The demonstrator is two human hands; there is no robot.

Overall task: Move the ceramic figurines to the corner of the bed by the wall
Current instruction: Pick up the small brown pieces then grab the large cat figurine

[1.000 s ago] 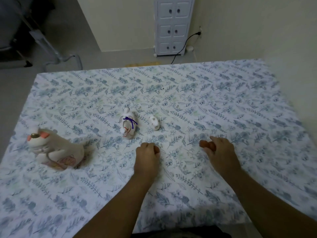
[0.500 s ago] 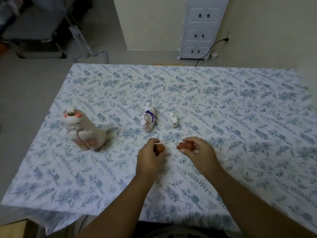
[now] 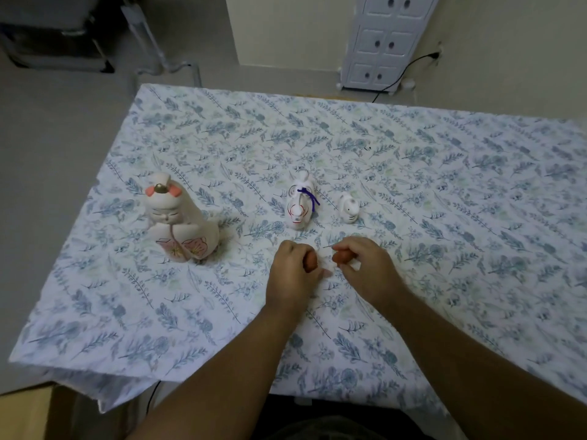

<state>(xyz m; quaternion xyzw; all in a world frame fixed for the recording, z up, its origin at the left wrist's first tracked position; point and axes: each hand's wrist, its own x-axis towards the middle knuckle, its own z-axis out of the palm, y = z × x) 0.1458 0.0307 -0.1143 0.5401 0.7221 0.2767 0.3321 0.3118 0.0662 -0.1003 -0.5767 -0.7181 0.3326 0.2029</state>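
1. Left hand (image 3: 293,274) and right hand (image 3: 365,268) each gripped a small orange figurine near the bed's (image 3: 476,281) middle.
2. Three white figurines (image 3: 300,203) stood just beyond, toward the left edge.

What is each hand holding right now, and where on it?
Each holds a small orange-brown piece: left hand wraps one, right hand pinches the other at one end.

On the bed (image 3: 444,185), the large figurine (image 3: 178,220) stands left, the medium figurine (image 3: 300,203) centre and the small figurine (image 3: 348,209) just right of it; nearer the viewer, the left hand (image 3: 293,276) and right hand (image 3: 365,268) lie side by side, a cabinet (image 3: 384,42) beyond.
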